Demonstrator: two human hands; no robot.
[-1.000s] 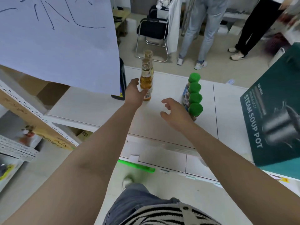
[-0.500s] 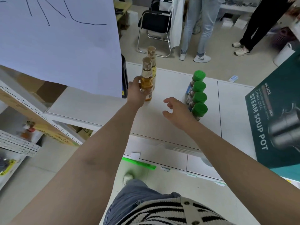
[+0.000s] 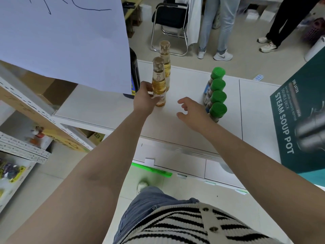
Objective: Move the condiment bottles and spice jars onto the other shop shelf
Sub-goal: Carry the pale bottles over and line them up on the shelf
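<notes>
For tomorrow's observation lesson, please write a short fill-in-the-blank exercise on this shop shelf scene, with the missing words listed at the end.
1. The left hand grips the nearer amber bottle, which stands ____.
2. The spice jars number ____.
3. Their lids are coloured ____.
4. The right hand is open and holds ____.

Missing words: upright; four; green; nothing

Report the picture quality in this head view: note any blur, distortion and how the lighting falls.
Head view: wide-angle bending curves the white shelf top and stretches both forearms; light is soft and even, with faint shadows beside the green-capped jars; the near amber bottle in the left hand is sharp; the lower-left racks and the steam pot box are smeared.
</notes>
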